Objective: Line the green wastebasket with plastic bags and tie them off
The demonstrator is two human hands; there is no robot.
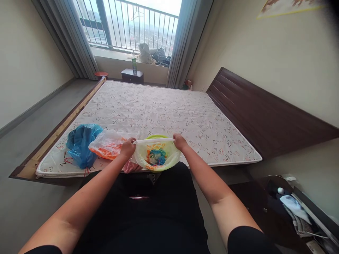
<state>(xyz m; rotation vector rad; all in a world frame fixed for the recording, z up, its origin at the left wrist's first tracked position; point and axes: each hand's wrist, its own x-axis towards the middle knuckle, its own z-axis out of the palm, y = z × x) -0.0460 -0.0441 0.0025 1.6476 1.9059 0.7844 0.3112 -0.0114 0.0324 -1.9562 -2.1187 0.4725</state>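
- Mattress [148, 106]: single capital letters scattered over its pale cover, mostly dark, a few red; N, O, G, R and E can be made out, set at various angles and spelling no word that I can read
- Pale bag [140, 153] with the taut white edge: orange printing in block-like characters, seen partly through the plastic, too small and creased to read

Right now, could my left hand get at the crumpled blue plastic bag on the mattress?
Probably not without letting go: your left hand grips the white plastic liner, and the white-and-orange plastic bag lies between it and the blue bag.
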